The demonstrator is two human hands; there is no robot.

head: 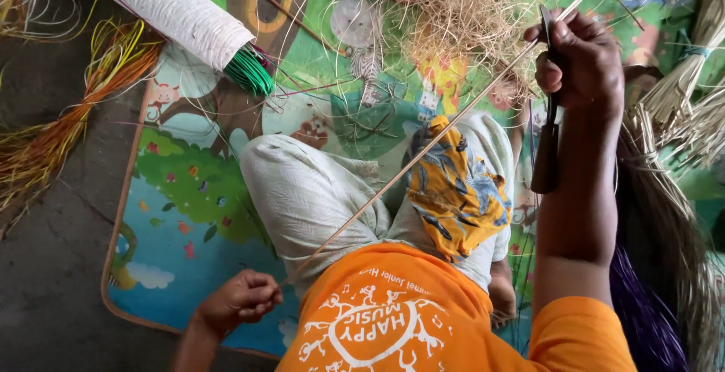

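Left hand [240, 300]: low by the knee, curled, pinching the strip's [453, 121] near end.
Strip: runs taut across the lap to the right hand [578, 58].
Right hand: fist around a knife [547, 126], blade against the strip.
Advice: likely best kept taut, blade shallow.
Beyond: shavings [461, 17] on the mat [189, 191].
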